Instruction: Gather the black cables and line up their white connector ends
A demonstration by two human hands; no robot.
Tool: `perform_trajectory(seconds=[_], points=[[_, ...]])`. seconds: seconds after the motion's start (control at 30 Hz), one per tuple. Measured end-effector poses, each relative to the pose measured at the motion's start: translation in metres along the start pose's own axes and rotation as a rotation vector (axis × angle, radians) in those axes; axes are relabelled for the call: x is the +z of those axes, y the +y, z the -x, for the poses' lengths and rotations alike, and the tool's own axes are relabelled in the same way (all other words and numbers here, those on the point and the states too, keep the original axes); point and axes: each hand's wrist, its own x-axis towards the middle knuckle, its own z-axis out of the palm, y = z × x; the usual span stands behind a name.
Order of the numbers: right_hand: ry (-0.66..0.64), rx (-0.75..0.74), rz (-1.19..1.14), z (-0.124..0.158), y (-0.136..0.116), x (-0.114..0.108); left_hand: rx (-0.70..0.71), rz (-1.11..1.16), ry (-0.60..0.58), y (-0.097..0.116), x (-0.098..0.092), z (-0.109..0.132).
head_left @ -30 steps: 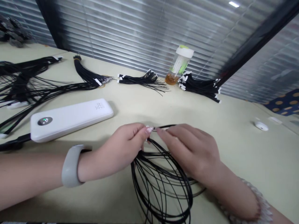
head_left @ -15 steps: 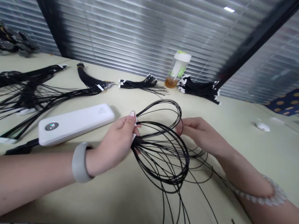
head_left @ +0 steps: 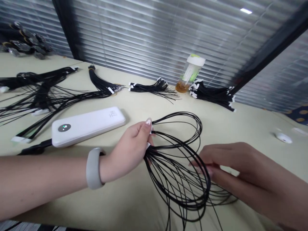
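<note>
In the head view, my left hand (head_left: 133, 146) is closed on the gathered end of a bundle of black wires (head_left: 176, 192). Small white pieces show at the thumb and under the fingers. From that grip the wires fan out to the right in large loops, and several loose ends hang toward the table's front. My right hand (head_left: 226, 166) is at the right side of the loops, thumb and fingers drawn together among the strands. Its fingertips lie partly behind the wires.
A white power bank (head_left: 89, 125) with a black cable lies beyond my left forearm. Other black wire bundles (head_left: 154, 87) lie along the back, one beside a clear jar with a white lid (head_left: 190, 72). A white earbud (head_left: 284, 138) is at the right. Window blinds (head_left: 134, 38) stand behind.
My right hand has come down and right from the upper loop to the lower loops' right side. My left hand keeps its hold. The whole view has shifted slightly.
</note>
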Motion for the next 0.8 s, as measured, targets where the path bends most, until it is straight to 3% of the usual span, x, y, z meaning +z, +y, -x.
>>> perform_trajectory(seconds=[0.1, 0.27, 0.43, 0.63, 0.8], points=[[-0.23, 0.147, -0.302, -0.006, -0.011, 0.011, 0.003, -0.019, -0.016, 0.001, 0.0, 0.001], [-0.233, 0.277, -0.414, -0.013, -0.024, 0.04, 0.04, -0.097, -0.017, 0.004, 0.0, 0.002], [-0.118, 0.268, -0.375, -0.011, -0.026, 0.047, 0.016, -0.094, -0.025, 0.004, 0.001, 0.002], [-0.138, 0.234, -0.235, -0.008, -0.025, 0.039, 0.013, -0.119, -0.017, 0.0, 0.0, 0.0], [-0.158, 0.213, -0.11, -0.006, -0.023, 0.046, 0.016, -0.137, -0.012, 0.001, -0.001, 0.001]])
